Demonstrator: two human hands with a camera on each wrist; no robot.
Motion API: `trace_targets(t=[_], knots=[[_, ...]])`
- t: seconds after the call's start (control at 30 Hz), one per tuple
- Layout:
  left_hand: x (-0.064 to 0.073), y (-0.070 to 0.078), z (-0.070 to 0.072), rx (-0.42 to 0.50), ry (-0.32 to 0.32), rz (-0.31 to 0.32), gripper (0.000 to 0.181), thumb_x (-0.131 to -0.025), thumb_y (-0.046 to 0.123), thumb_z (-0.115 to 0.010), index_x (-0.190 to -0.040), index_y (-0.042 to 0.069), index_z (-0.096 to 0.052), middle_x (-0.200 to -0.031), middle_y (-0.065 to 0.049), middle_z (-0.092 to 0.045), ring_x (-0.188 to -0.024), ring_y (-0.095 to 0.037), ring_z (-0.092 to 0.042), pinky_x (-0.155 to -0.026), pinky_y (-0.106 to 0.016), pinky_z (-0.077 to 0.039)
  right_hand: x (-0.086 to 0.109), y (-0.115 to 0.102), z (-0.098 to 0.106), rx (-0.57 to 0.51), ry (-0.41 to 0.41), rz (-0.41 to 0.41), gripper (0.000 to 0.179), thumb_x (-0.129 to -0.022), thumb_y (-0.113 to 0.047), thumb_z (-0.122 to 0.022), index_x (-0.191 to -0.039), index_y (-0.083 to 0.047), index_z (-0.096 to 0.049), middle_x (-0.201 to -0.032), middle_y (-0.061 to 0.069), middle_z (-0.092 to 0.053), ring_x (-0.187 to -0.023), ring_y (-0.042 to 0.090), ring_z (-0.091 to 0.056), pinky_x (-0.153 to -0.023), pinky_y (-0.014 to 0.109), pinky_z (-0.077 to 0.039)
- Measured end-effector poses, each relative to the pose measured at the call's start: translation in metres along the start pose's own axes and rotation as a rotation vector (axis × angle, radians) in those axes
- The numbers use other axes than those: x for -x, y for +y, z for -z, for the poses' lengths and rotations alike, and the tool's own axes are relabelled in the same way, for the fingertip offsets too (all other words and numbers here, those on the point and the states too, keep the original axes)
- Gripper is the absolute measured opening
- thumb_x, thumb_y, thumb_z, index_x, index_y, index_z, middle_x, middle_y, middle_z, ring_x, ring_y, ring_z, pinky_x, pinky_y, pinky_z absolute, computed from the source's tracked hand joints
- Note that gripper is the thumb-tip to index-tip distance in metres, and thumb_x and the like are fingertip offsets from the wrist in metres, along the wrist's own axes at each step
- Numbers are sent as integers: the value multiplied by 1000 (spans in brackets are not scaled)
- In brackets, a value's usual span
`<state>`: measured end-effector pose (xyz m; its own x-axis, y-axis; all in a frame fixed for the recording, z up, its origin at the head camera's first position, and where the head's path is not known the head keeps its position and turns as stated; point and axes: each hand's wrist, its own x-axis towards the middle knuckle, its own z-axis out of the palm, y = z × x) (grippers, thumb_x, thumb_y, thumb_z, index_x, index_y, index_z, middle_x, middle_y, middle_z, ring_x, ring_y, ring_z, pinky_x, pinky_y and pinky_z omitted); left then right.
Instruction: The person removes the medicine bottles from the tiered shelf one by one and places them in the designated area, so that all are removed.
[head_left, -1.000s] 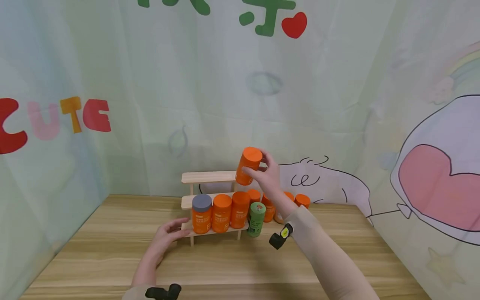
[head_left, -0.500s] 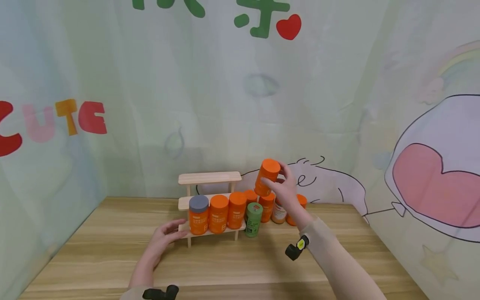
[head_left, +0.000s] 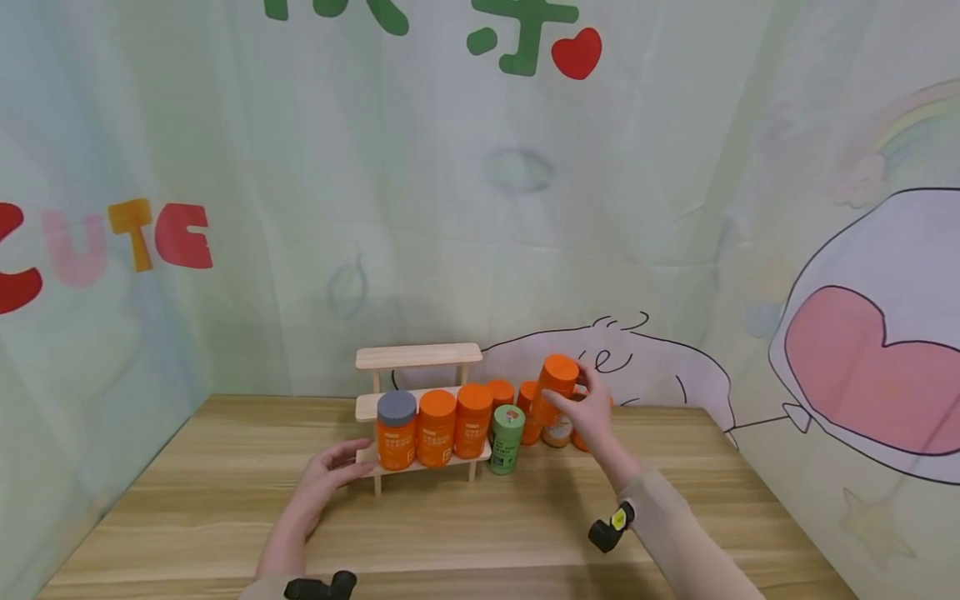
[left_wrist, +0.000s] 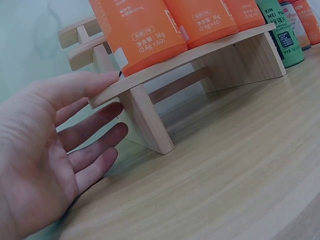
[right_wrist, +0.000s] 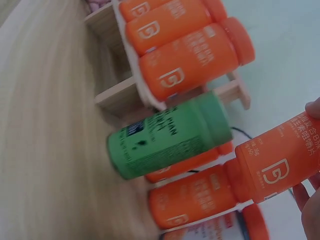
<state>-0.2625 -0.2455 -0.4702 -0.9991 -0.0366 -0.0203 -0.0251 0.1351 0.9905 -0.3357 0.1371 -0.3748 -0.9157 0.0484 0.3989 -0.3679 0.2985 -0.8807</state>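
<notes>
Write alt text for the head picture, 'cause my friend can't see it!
A person's right hand holds a tilted orange bottle above a wooden table; the left hand touches a stepped wooden stand. Three orange bottles stand on its lowest shelf, with a green bottle beside it.

Three jars (head_left: 437, 446) stand in a row on the front tier of the rack (head_left: 418, 357), the left hand (head_left: 328, 475) at its eight o'clock. At its three o'clock, on the tabletop (head_left: 450, 533), stands a bottle (head_left: 507, 439); four more jars (head_left: 557, 434) fan from the bottle's twelve to three; the right hand (head_left: 596, 414) holds another jar (head_left: 557, 375) before them.
</notes>
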Motion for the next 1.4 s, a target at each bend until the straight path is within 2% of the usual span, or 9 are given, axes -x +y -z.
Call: trace_targets(t=[0.27,0.4,0.63,0.77,0.83,0.97,1.07,1.17,1.4], knots=[[0,0,1,-7,-8,7,57,-91,17,-67,-139,-6,-48,-150,-28,-38,-141,-44,-31,-112,-51,-32,13,25,-3,-17,12,-51,61,-77,-9,-81,-132,-2,-54,-119,18,-63,-97,18,-59,-79,19,-50],[0,0,0,-15,-4,11,57,-91,18,-67,-139,-5,-48,-149,-27,-40,-140,-43,-33,-110,-49,-34,20,35,-8,-24,10,-59,58,-76,-6,-81,-128,-1,-56,-113,19,-64,-88,15,-60,-75,20,-51],[1,0,0,-31,14,5,55,-91,18,-68,-137,-5,-51,-146,-26,-45,-137,-38,-39,-100,-34,-42,30,50,-15,-11,-9,-98,61,-74,-4,-82,-129,0,-55,-116,21,-63,-94,27,-64,-77,22,-52],[1,0,0,-33,22,-2,54,-90,17,-68,-137,-5,-52,-144,-25,-47,-135,-36,-40,-96,-28,-42,33,57,-19,0,-12,-110,62,-73,-5,-83,-128,1,-55,-119,21,-63,-96,29,-65,-75,21,-52],[1,0,-1,-32,22,-2,54,-90,17,-68,-137,-5,-52,-144,-26,-47,-135,-37,-40,-98,-31,-42,34,60,-20,-3,-12,-115,62,-72,-6,-84,-128,1,-56,-119,21,-63,-96,28,-64,-75,21,-52],[2,1,-1,-26,10,4,55,-90,18,-68,-138,-5,-50,-147,-27,-43,-138,-41,-37,-108,-46,-37,36,62,-23,-2,-15,-122,63,-72,-7,-84,-128,0,-56,-121,21,-63,-97,27,-64,-76,23,-52],[2,1,-1,-17,2,8,57,-90,19,-68,-138,-5,-49,-148,-28,-41,-140,-43,-34,-111,-53,-32,37,64,-24,7,-23,-132,63,-73,-9,-84,-128,-1,-56,-124,19,-63,-98,28,-64,-79,29,-54],[2,2,-1,-19,2,9,57,-90,19,-68,-138,-5,-49,-149,-28,-40,-140,-44,-33,-112,-54,-32,37,66,-24,18,-27,-135,63,-73,-10,-84,-128,-2,-56,-124,18,-62,-100,29,-64,-80,33,-55],[3,3,-1,-13,6,8,57,-90,18,-68,-138,-6,-49,-149,-27,-41,-140,-43,-34,-112,-54,-31,38,70,-26,24,-31,-147,64,-72,-7,-83,-129,-1,-55,-122,19,-63,-102,31,-63,-82,33,-54]])
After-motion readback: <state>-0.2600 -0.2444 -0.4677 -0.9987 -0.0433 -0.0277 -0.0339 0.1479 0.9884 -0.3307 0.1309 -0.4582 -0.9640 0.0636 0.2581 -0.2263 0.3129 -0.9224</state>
